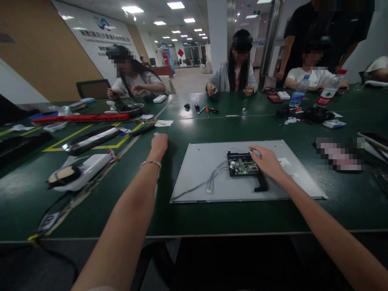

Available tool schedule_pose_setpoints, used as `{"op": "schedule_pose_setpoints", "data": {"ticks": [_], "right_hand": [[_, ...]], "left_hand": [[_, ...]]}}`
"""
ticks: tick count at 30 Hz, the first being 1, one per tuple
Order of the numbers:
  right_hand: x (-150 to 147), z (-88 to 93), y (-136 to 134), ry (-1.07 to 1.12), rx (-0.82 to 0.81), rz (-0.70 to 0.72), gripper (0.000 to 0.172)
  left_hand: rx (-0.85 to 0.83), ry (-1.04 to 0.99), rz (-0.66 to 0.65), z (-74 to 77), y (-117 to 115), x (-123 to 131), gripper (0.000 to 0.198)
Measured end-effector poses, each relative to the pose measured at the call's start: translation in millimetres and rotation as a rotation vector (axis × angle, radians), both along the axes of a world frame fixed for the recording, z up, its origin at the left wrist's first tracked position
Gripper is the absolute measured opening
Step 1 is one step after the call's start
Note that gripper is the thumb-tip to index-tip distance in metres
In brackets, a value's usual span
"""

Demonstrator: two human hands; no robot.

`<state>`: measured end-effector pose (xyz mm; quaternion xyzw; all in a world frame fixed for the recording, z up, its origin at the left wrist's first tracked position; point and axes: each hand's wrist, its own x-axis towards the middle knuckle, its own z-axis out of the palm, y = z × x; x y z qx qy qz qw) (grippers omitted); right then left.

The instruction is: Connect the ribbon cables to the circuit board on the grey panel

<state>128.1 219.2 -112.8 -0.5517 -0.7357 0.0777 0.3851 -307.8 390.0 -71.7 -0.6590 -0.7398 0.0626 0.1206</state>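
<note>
A flat light-grey panel (194, 169) lies on the table in front of me. On it sits a green circuit board (242, 166) in a black bracket (261, 184), with thin grey cables (218, 173) running left from it. My right hand (268, 161) is over the bracket's upper right corner, its thumb and fingertips closed on the edge there. My left hand (159, 145) is closed just off the panel's left side, above the table. A small pale scrap (156, 134) shows at its fingertips; its kind is unclear.
Screwdrivers (207, 111) and small black parts lie mid-table. At left are a white bundle (87, 171), a red strip (81, 117) and cables. At right stand two bottles (300, 92), with a phone-like pink item (339, 154) nearer. Several people sit or stand across the table.
</note>
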Motion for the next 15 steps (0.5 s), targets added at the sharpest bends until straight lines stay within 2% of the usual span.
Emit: {"op": "schedule_pose_setpoints", "data": {"ticks": [5,10,15], "right_hand": [[2.2,0.3,2.6,-0.016,0.037,-0.001,0.036],[4.2,-2.4,5.4,-0.028,0.042,0.002,0.036],[4.5,-3.9,5.2,-0.044,0.048,0.008,0.036]], "left_hand": [[-0.002,0.039,-0.037,0.9,-3.9,2.3,0.038],[-0.016,0.071,-0.033,9.4,-13.5,9.8,0.037],[-0.048,0.003,-0.06,20.9,-47.4,40.7,0.036]]}}
